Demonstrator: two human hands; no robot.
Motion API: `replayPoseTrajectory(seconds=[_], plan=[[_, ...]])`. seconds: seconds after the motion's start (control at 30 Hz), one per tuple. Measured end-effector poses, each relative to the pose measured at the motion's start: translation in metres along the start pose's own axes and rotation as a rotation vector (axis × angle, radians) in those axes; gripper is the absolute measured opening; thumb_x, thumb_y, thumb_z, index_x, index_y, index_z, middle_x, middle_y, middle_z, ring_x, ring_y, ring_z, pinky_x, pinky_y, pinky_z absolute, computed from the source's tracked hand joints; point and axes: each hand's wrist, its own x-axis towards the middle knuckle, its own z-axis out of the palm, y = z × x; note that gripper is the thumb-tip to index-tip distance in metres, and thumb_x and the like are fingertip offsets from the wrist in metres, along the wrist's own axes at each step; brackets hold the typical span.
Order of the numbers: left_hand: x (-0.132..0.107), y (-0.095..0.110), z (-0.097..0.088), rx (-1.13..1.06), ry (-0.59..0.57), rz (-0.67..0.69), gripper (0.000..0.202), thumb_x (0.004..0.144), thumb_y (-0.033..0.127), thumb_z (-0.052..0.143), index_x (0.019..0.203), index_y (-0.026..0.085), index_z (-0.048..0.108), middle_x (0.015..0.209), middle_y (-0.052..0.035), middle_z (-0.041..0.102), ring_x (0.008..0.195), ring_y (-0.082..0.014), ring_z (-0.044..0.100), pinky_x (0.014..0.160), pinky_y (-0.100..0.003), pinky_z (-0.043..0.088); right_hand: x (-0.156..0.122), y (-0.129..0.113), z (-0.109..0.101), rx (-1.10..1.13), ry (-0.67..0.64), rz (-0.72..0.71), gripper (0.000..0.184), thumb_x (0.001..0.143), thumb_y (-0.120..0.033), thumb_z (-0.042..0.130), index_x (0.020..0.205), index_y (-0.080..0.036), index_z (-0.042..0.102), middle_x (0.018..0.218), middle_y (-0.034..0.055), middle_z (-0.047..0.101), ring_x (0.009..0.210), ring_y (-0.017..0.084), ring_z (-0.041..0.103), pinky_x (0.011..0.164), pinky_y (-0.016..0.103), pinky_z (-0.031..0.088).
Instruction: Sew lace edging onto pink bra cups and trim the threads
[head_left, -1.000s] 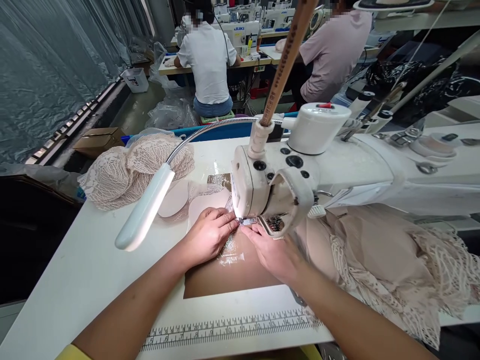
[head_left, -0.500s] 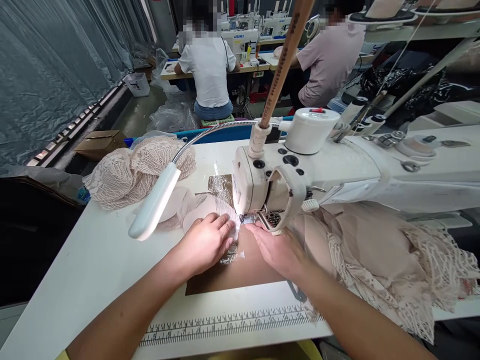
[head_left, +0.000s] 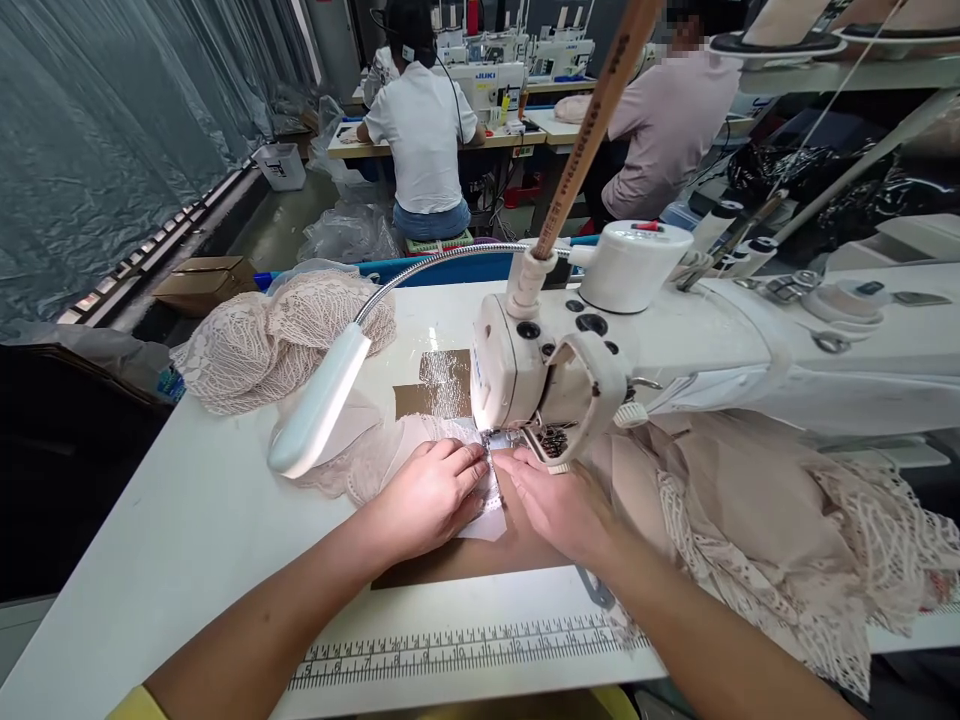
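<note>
The left hand (head_left: 431, 495) lies palm down on a pale lace piece (head_left: 375, 465), fingers close together beside the presser foot (head_left: 504, 437) of a white sewing machine (head_left: 675, 335); whether it pinches the cloth, I cannot tell. The right hand (head_left: 559, 500) reaches its fingertips to the foot's other side, its grip likewise unclear. The lace piece runs from under the left hand leftward across the table (head_left: 187, 540). By the wall stand a white bin (head_left: 280, 167), contents too small to make out, and a cardboard box (head_left: 206, 280), its inside hidden. Dark lettering on the bin is illegible; a machine (head_left: 484, 85) beyond reads "JUKI", a wooden rod (head_left: 592, 140) bears blurred digits, and a numbered ruler strip (head_left: 450, 650) lines the table's near edge
</note>
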Motion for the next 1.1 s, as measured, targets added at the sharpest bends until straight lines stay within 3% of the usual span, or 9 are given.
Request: replayPoseTrajectory(seconds=[0.2, 0.53, 0.7, 0.8, 0.97, 1.1], plan=[[-0.001, -0.001, 0.003, 0.047, 0.035, -0.003, 0.034, 0.095, 0.027, 0.044, 0.124, 0.013, 0.055, 0.127, -0.0133, 0.059, 0.110, -0.0275, 0.053, 0.086, -0.043, 0.049, -0.003, -0.002, 0.003, 0.009, -0.043, -0.050, 0.034, 0.084, -0.009, 0.046, 0.108, -0.021, 0.066, 0.086, 0.0038, 0.065, 0.068, 0.014, 0.055, 0.061, 0.025, 0.040], [0.002, -0.008, 0.006, 0.102, 0.082, 0.018, 0.034, 0.095, 0.027, 0.043, 0.122, 0.010, 0.057, 0.126, -0.0151, 0.059, 0.104, -0.0269, 0.056, 0.084, -0.042, 0.049, -0.007, -0.002, -0.003, 0.087, 0.056, -0.147, 0.033, 0.087, -0.010, 0.043, 0.112, -0.017, 0.064, 0.077, 0.0039, 0.066, 0.064, 0.015, 0.056, 0.063, 0.027, 0.041], [0.001, -0.007, 0.005, 0.087, 0.064, 0.043, 0.030, 0.094, 0.021, 0.043, 0.119, 0.013, 0.058, 0.123, -0.0143, 0.060, 0.105, -0.0261, 0.055, 0.086, -0.042, 0.047, -0.004, -0.007, -0.008, 0.089, 0.149, -0.056, 0.025, 0.089, -0.013, 0.045, 0.105, -0.017, 0.064, 0.084, 0.0066, 0.070, 0.075, 0.018, 0.062, 0.071, 0.029, 0.045], [0.002, -0.006, 0.003, 0.074, 0.039, 0.036, 0.029, 0.095, 0.023, 0.042, 0.118, 0.013, 0.058, 0.123, -0.0134, 0.060, 0.104, -0.0256, 0.055, 0.087, -0.042, 0.046, -0.001, -0.008, -0.005, 0.101, 0.082, -0.052, 0.027, 0.087, -0.013, 0.046, 0.107, -0.017, 0.063, 0.090, 0.0074, 0.069, 0.071, 0.017, 0.059, 0.066, 0.028, 0.043], [0.004, -0.006, 0.000, 0.078, 0.013, 0.039, 0.028, 0.097, 0.025, 0.041, 0.114, 0.013, 0.059, 0.121, -0.0122, 0.060, 0.101, -0.0247, 0.055, 0.086, -0.041, 0.045, -0.005, -0.006, -0.004, 0.160, -0.070, -0.132, 0.027, 0.079, -0.006, 0.045, 0.091, -0.018, 0.066, 0.072, 0.0027, 0.061, 0.061, 0.014, 0.049, 0.059, 0.026, 0.035], [0.003, -0.005, 0.001, 0.089, 0.014, 0.036, 0.028, 0.096, 0.026, 0.041, 0.112, 0.013, 0.060, 0.121, -0.0127, 0.061, 0.098, -0.0241, 0.055, 0.086, -0.040, 0.044, -0.009, -0.006, -0.006, 0.178, -0.089, -0.099, 0.025, 0.080, -0.006, 0.045, 0.087, -0.018, 0.066, 0.072, 0.0022, 0.060, 0.064, 0.014, 0.048, 0.060, 0.027, 0.032]])
